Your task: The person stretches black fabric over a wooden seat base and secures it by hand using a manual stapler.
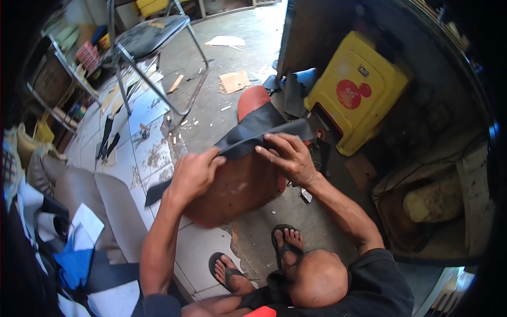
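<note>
Blk sheet (256, 126) is looking smooth, thin & flexible, w/ a dull sheen; it's lying slantwise across the far part of the brown pc. (237, 196). Its near edge is folding over into a long, raised lip, running from lower L up to the R. The brown pc. is sitting below & nearer, broad, w/ a rounded near edge & pale scuffs (a bit blurred, so fine detail isn't showing). A rounded red part (252, 100) is poking out past the sheet's far side; can't tell if it's joining the brown pc.
</note>
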`<action>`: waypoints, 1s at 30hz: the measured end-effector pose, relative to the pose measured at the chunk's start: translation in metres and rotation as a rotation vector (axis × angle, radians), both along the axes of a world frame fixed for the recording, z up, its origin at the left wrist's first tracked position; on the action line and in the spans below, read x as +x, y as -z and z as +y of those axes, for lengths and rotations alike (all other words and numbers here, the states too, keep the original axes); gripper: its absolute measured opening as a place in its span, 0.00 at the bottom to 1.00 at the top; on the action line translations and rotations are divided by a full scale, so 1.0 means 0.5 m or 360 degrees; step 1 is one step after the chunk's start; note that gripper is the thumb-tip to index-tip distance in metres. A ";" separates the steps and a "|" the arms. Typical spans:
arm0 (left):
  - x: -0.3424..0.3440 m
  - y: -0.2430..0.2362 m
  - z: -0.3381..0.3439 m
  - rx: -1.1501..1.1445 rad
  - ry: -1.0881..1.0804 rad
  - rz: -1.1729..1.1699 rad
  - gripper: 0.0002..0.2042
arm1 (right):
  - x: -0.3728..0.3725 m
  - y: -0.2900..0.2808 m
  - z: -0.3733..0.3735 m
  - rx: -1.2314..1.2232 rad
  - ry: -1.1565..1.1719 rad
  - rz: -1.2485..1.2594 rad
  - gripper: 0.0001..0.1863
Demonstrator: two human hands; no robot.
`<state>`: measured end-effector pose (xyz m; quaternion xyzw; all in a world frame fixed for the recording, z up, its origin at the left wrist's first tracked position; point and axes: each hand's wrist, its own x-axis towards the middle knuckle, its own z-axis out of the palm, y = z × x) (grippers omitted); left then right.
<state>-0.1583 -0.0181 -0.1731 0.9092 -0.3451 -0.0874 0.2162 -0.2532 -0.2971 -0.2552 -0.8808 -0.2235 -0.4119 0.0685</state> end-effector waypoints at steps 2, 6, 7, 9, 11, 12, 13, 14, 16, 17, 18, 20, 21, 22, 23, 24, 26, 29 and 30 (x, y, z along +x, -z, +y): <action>-0.030 0.007 0.034 -0.0047 -0.0128 -0.0026 0.10 | -0.049 0.077 -0.023 0.0402 0.0200 0.0389 0.27; -0.072 0.016 0.046 0.0002 -0.0235 -0.0003 0.10 | -0.151 0.334 -0.092 0.1130 0.1151 0.1058 0.30; -0.081 0.026 0.047 0.0002 -0.0262 -0.0013 0.11 | -0.173 0.399 -0.105 0.1100 0.1388 0.1116 0.35; -0.077 0.030 0.068 0.0049 -0.0337 -0.0041 0.11 | -0.159 0.418 -0.085 0.1178 0.1545 0.1204 0.38; -0.068 0.021 0.079 0.0120 -0.0450 -0.0041 0.10 | -0.138 0.406 -0.062 0.1275 0.1683 0.1366 0.41; -0.058 0.012 0.081 0.0146 -0.0475 -0.0093 0.10 | -0.127 0.401 -0.046 0.1312 0.1748 0.1383 0.42; -0.046 -0.003 0.073 0.0141 -0.0487 -0.0150 0.10 | -0.120 0.403 -0.054 0.1336 0.1831 0.1370 0.43; -0.041 -0.012 0.067 0.0138 -0.0499 -0.0208 0.10 | -0.112 0.397 -0.058 0.1361 0.1914 0.1357 0.43; -0.051 -0.007 0.045 0.0030 -0.0531 -0.0353 0.10 | -0.121 0.426 -0.059 0.1257 0.1925 0.1352 0.47; -0.057 -0.006 0.030 -0.0042 -0.0533 -0.0347 0.10 | -0.124 0.431 -0.062 0.1218 0.1920 0.1373 0.47; -0.060 -0.005 0.017 -0.0115 -0.0532 -0.0340 0.11 | -0.121 0.435 -0.066 0.1179 0.1916 0.1394 0.48; -0.060 -0.006 0.006 -0.0018 -0.0510 -0.0348 0.13 | -0.104 0.420 -0.080 0.1362 0.1996 0.1518 0.47; -0.057 -0.016 0.008 0.0086 -0.0496 -0.0264 0.13 | -0.101 0.411 -0.091 0.1481 0.2018 0.1478 0.47; -0.051 -0.026 0.008 0.0192 -0.0492 -0.0192 0.14 | -0.091 0.400 -0.097 0.1603 0.2021 0.1435 0.46; -0.045 -0.026 0.008 0.0186 -0.0472 -0.0194 0.14 | -0.093 0.386 -0.108 0.2021 0.1914 0.1372 0.42; -0.037 -0.022 0.007 0.0178 -0.0450 -0.0195 0.15 | -0.107 0.379 -0.095 0.2110 0.1606 0.1180 0.40; -0.042 -0.016 0.018 0.0216 -0.0504 -0.0192 0.15 | -0.154 0.320 0.002 0.2236 0.0965 0.0870 0.36; -0.037 -0.021 0.024 0.0267 -0.0623 -0.0250 0.15 | -0.143 0.115 0.116 0.1982 0.0246 0.1289 0.30; -0.038 -0.017 0.025 0.0234 -0.0612 -0.0264 0.15 | -0.130 0.075 0.132 0.1891 0.0060 0.1455 0.30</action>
